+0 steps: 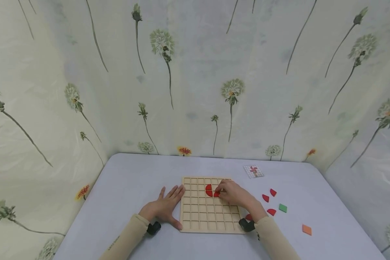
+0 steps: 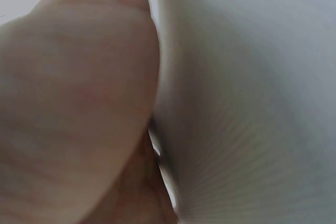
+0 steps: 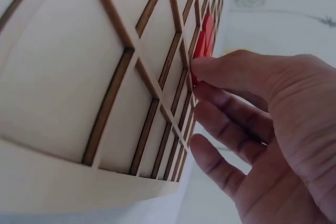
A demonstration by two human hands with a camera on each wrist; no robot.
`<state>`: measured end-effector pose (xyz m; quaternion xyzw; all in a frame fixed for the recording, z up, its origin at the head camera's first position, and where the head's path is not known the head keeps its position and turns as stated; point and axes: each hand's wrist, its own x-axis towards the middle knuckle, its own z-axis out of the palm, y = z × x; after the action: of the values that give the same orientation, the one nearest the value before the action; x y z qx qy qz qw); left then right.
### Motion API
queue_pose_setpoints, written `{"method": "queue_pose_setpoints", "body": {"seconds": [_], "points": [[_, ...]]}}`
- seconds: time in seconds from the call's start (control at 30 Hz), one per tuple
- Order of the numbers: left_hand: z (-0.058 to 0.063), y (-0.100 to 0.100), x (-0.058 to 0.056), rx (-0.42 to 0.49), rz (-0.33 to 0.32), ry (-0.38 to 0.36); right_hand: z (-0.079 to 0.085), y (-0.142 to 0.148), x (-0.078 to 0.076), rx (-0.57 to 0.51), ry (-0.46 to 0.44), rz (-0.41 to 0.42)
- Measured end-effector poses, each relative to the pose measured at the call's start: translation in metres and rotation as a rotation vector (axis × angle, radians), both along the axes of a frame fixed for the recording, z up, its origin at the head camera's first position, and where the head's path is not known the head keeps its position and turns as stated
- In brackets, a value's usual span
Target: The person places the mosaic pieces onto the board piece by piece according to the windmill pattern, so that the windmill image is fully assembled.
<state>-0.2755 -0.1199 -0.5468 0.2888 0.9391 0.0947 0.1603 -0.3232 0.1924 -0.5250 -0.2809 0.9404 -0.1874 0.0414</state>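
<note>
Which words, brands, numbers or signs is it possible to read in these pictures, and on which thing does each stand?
No text is readable.
Left sleeve: small dark lettering, too small to read.
Right sleeve: a dark mark near the cuff, too small to identify.
Picture card: no lettering visible.
Grid board: no lettering visible.

Small dark lettering point(image 1: 113, 242) is borne by the left sleeve point(image 1: 127, 234), but its words cannot be made out; no text, brand or number can be read.
</note>
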Motion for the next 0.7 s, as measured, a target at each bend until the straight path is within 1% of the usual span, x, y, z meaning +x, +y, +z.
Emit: {"method": "queue_pose_setpoints", "body": {"seconds": [0.3,0.5,0.57,0.6,0.7], "points": [[0.000,0.000,-0.001,0.003,-0.005,0.002,-0.005,0.003,-0.002,-0.057,-0.029,-0.018],[-0.001,-0.001,-0.001,0.011,-0.017,0.007,-0.006,0.005,-0.001,-0.055,0.013,-0.016],[-0.001,-0.001,-0.001,0.016,-0.015,0.004,-0.006,0.007,-0.001,-0.067,0.014,-0.023],[0.000,-0.001,-0.001,0.017,-0.012,0.000,-0.006,0.008,0.000,-0.068,0.012,-0.030],[-0.001,-0.001,-0.001,0.009,-0.006,-0.006,-0.004,0.011,0.001,-0.091,-0.045,-0.081]]}}
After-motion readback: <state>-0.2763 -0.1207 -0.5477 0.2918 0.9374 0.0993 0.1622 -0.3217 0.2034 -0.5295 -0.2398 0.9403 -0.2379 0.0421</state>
